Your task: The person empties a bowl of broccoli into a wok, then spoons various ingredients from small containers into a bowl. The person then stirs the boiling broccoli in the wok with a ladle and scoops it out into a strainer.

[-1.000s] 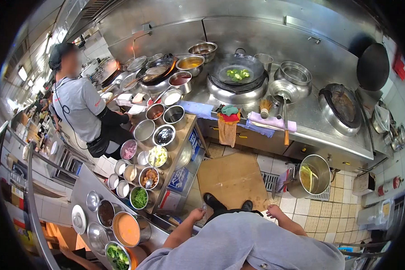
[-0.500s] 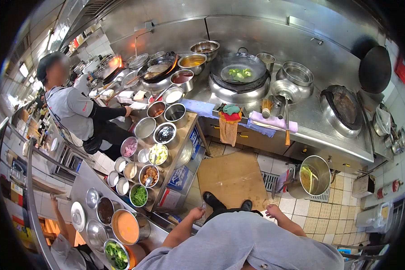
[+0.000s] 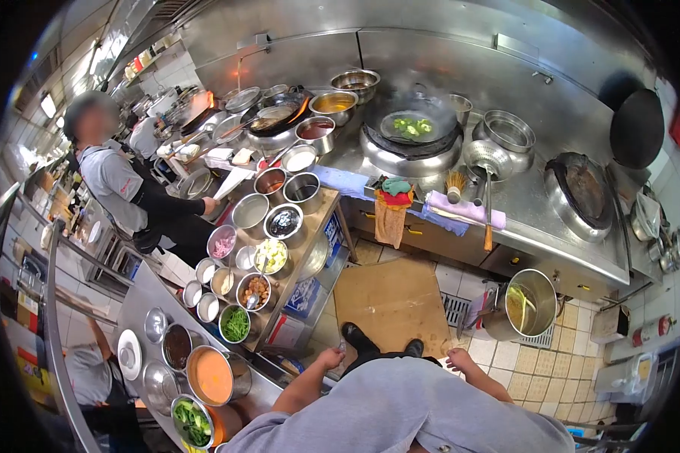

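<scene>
Steel panels [image 3: 446, 53] run across the top of the frame behind a metal counter [image 3: 506, 211] that carries several round burners. Near the top center, a dark wok [image 3: 417, 121] sits on its burner with green vegetables [image 3: 412, 127] in it. Right of it, a strainer [image 3: 486, 155] rests with its wooden handle over the counter's front edge, beside a short brush [image 3: 455, 183] and a folded pink towel [image 3: 461, 209].

At the bottom center, the left hand [image 3: 330, 358] hangs over the floor with its fingers loosely curled; something small and clear shows at its fingertips, too small to name. Its nearest vessels are on the wooden stand [image 3: 310, 219] to the upper left, among them a pot of chopped greens [image 3: 235, 324]. The right hand [image 3: 459, 359] is also half curled, well apart from the left, and whether its fingertips touch is unclear. Up and to its right, a tall pot [image 3: 520, 303] holds pale green stalks [image 3: 520, 299].

Between the stand and the tall pot, a brown mat [image 3: 391, 302] lies on the tiles. At lower left, a container of orange liquid [image 3: 211, 375] touches the pot of leafy greens [image 3: 192, 423]. A co-worker [image 3: 113, 181] stands at upper left, one arm toward the stand.
</scene>
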`<state>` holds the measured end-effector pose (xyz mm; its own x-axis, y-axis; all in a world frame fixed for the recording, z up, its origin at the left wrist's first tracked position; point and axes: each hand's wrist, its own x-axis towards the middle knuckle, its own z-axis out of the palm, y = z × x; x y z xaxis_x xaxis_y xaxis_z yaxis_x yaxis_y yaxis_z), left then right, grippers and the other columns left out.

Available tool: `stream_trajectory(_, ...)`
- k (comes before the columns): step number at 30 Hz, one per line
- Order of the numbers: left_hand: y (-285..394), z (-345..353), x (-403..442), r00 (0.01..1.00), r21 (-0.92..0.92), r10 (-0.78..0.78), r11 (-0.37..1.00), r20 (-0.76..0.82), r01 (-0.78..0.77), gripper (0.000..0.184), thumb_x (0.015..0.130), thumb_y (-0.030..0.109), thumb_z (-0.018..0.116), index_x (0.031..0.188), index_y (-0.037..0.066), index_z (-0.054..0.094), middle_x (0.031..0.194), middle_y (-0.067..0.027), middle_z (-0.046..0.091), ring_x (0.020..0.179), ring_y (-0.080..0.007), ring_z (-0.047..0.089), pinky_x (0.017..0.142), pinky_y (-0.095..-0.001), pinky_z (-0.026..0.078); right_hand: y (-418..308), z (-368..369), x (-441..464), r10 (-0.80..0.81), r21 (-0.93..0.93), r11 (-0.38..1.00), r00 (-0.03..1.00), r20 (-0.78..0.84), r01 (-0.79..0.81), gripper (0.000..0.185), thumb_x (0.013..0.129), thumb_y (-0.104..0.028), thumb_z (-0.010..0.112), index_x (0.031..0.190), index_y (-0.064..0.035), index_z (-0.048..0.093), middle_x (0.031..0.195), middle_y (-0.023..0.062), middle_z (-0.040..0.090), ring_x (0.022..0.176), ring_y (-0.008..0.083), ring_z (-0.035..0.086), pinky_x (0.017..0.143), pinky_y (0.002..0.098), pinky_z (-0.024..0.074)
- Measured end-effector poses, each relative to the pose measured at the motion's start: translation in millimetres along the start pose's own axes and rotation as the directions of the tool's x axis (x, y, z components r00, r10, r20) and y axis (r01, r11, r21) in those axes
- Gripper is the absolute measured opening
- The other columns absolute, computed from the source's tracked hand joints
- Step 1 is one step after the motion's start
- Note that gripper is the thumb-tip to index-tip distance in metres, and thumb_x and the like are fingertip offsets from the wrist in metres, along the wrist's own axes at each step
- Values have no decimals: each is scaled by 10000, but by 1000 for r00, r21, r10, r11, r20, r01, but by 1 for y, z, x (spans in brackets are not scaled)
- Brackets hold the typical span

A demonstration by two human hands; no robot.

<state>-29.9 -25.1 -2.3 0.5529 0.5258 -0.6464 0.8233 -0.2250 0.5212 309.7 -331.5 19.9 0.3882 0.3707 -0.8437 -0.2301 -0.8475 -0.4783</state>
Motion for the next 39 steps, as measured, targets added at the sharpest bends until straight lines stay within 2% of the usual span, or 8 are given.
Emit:
stream_trajectory(10,1,1,1,999,-15,-21,1000,33,22,407,796,383,465,1029,82,611,953,-158,623,928,-318,575,832,-386,437,0,-2,-4,-20,-16,1000,999,30,21,316,893,-302,405,1098,-75,486,913,125,622,701,224,634,559,357,485)
stream_trajectory(14,4,-2,0,997,-35,-67,997,43,68,426,798,404,468,1038,82,608,989,-160,613,949,-325,566,841,-388,433,-4,-1,-7,10,42,999,1000,25,-11,220,864,-263,432,963,-85,516,845,79,600,674,180,587,552,311,441)
stream_trajectory(16,2,-1,1,997,-29,-66,997,40,67,429,799,408,469,1038,81,608,989,-162,612,952,-324,565,843,-387,432,-3,0,-3,-6,-5,1000,999,32,6,304,894,-292,397,1094,-81,485,906,115,621,700,222,631,569,357,481)
stream_trajectory(26,10,-9,-8,998,7,-39,999,51,39,437,812,428,473,1044,84,607,1038,-175,592,991,-331,548,863,-384,425,-2,3,2,-25,-13,1000,999,38,25,305,896,-294,396,1100,-85,485,870,102,614,694,220,628,560,354,478)
stream_trajectory(28,2,-4,-2,999,24,-39,999,34,39,434,810,425,474,1039,83,608,1039,-177,591,991,-333,547,864,-385,424,-5,3,-3,-1,38,999,1000,13,0,228,857,-279,440,942,-90,534,824,69,609,646,168,564,563,319,451)
stream_trajectory(35,11,-5,-8,999,60,-43,997,20,42,416,787,384,472,1026,73,609,1044,-185,585,993,-338,544,864,-389,424,-1,1,-4,-17,93,995,1000,-9,18,189,835,-242,487,841,-69,562,751,56,608,612,159,560,539,309,448)
stream_trajectory(37,7,-2,-3,999,56,-29,998,23,28,415,785,378,468,1028,72,608,1044,-186,585,992,-339,544,863,-391,425,10,-3,9,-115,-108,986,987,117,128,318,898,-326,409,1094,-87,485,903,108,609,714,226,622,584,366,479)
stream_trajectory(39,7,-2,-1,1000,50,-14,999,25,13,415,782,372,464,1030,71,607,1044,-187,585,991,-340,545,862,-392,425,10,-3,11,-91,-84,992,991,101,99,316,897,-326,413,1091,-87,485,906,108,610,715,225,623,583,364,480)
